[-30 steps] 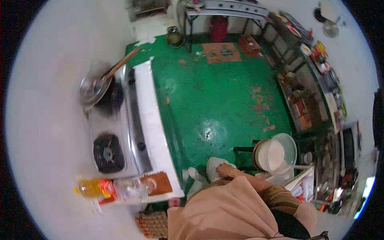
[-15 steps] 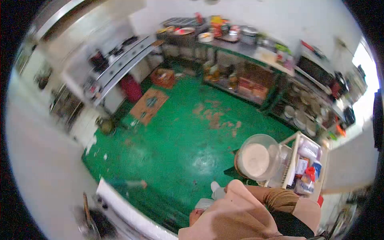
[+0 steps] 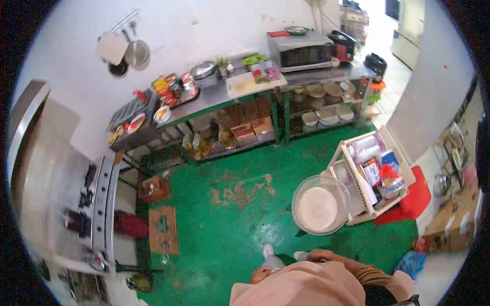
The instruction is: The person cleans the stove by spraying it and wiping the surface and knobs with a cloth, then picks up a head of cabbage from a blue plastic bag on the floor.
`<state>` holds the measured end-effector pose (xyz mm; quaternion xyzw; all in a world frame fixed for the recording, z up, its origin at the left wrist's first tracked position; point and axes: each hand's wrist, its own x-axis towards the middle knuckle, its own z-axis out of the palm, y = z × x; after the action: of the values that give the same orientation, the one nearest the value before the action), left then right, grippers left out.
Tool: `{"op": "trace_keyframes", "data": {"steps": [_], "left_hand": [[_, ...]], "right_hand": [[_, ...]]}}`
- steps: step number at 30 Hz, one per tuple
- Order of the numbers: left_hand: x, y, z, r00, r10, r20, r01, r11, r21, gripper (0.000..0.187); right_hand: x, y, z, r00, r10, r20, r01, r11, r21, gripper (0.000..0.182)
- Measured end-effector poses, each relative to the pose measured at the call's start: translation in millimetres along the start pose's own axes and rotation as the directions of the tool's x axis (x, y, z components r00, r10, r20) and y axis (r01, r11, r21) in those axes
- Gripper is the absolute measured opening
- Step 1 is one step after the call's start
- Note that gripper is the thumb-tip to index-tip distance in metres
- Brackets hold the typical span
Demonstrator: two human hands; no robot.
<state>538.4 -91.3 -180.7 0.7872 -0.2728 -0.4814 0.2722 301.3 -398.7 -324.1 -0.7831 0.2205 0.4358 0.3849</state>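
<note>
My left hand [image 3: 261, 274] is low in front of my body, partly covered by my pink top [image 3: 301, 285]. My right hand [image 3: 320, 255] is also close to my front, at the end of a brown sleeve [image 3: 367, 273]. No object shows in either hand, and the fingers are too small and blurred to read. Nearest to my right hand, though apart from it, stands a large see-through bowl [image 3: 343, 195] with a pale, whitish content [image 3: 317, 206]. Both hands appear above the green floor [image 3: 224, 255], near my white shoes [image 3: 268, 250].
A cream cart [image 3: 352, 171] with packages stands right of the bowl, a red sheet [image 3: 416, 199] beside it. Along the wall run a steel counter [image 3: 209, 94] with a cutting board [image 3: 245, 84] and a microwave [image 3: 306, 53]. At left are a stove [image 3: 102, 204] and flattened cardboard [image 3: 163, 232].
My view has swung to the right, bringing the microwave, doorway and red sheet into fuller view. The bowl sits slightly lower in the picture. Both hands stay near my body.
</note>
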Motion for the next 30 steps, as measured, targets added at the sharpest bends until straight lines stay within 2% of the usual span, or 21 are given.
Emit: {"op": "trace_keyframes", "data": {"steps": [2, 3, 4, 5, 6, 7, 8, 11, 16, 25, 30], "left_hand": [[27, -20, -26, 0.991, 0.039, 0.13, -0.044, 0.998, 0.039, 0.029], [39, -20, -42, 0.981, 0.048, 0.191, -0.063, 0.995, 0.075, 0.028], [49, -21, -57, 0.968, 0.046, 0.246, -0.076, 0.99, 0.115, 0.028], [61, -16, -72, 0.953, 0.046, 0.299, -0.098, 0.982, 0.16, 0.028], [70, -3, -87, 0.932, 0.043, 0.359, -0.124, 0.971, 0.206, 0.028], [87, -2, -98, 0.907, 0.043, 0.418, -0.161, 0.954, 0.252, 0.028], [103, 6, -106, 0.874, 0.038, 0.484, -0.202, 0.935, 0.292, 0.028], [146, 35, -106, 0.768, 0.007, 0.64, -0.326, 0.865, 0.381, 0.028], [175, 92, -64, 0.64, -0.029, 0.768, -0.489, 0.755, 0.436, 0.028], [145, 156, 66, 0.492, -0.037, 0.87, -0.666, 0.627, 0.404, 0.027], [140, 192, 105, 0.447, -0.059, 0.892, -0.735, 0.543, 0.405, 0.027]], "right_hand": [[41, 30, 52, 0.995, -0.011, -0.097, 0.025, 0.99, 0.139, 0.036], [61, 46, 92, 0.981, -0.055, -0.183, 0.093, 0.975, 0.204, 0.036], [68, 56, 155, 0.514, -0.664, -0.544, 0.697, 0.692, -0.186, 0.036], [64, 42, 163, 0.844, -0.397, -0.361, 0.536, 0.632, 0.56, 0.04], [-4, -28, 128, 0.994, -0.046, -0.1, 0.106, 0.159, 0.982, 0.044], [-62, -85, 51, 0.971, 0.237, 0.009, -0.18, 0.713, 0.678, 0.044], [-71, -104, 51, 0.959, 0.281, -0.022, -0.204, 0.744, 0.636, 0.044], [-101, -130, 79, 0.918, 0.396, -0.032, -0.244, 0.626, 0.741, 0.044], [-122, -144, 132, 0.871, 0.491, 0.0, -0.239, 0.425, 0.873, 0.045], [-155, -84, 198, 0.866, 0.501, -0.004, -0.171, 0.302, 0.938, 0.045], [-168, -34, 213, 0.87, 0.49, 0.061, -0.193, 0.223, 0.956, 0.045]]}}
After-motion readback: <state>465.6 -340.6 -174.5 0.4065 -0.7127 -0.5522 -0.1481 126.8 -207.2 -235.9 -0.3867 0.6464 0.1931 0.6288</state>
